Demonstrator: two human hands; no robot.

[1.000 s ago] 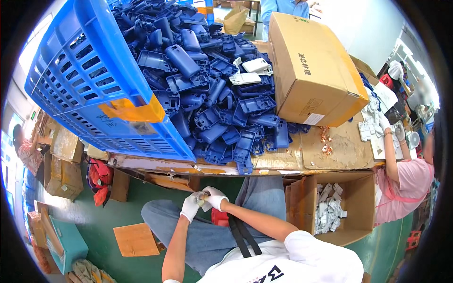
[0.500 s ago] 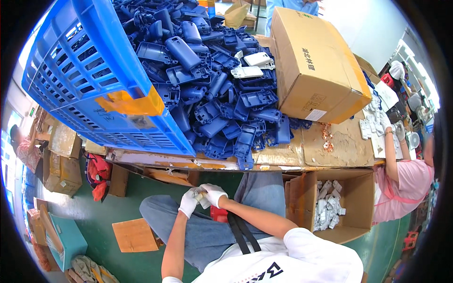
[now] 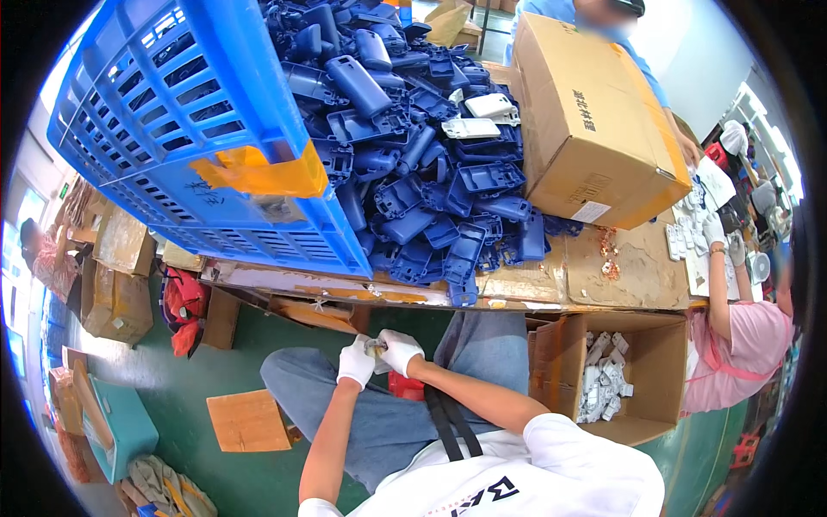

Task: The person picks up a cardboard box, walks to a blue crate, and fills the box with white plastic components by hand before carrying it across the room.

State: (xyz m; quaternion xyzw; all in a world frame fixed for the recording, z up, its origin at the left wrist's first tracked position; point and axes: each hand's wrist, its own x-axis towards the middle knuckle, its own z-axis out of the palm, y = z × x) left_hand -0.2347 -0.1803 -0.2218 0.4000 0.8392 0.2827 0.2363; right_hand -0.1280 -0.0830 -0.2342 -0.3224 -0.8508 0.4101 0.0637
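Note:
My left hand, in a white glove, is closed at one end of a small pale grey piece above my lap. From the other side my right hand, also white-gloved, closes on the same piece. Fingers cover most of it, so its kind is hidden. Beyond my hands, a big heap of dark blue plastic casings covers the table, with two white casings lying on top.
A blue slatted crate tilts at the left of the heap. A closed carton stands right of it. Below the table edge, an open box holds white parts. Co-workers sit at the right and stand behind the carton.
My hands stay together on the small piece, with a slight shift in their grip. The view has turned a little, and the person behind the carton has leaned further into sight.

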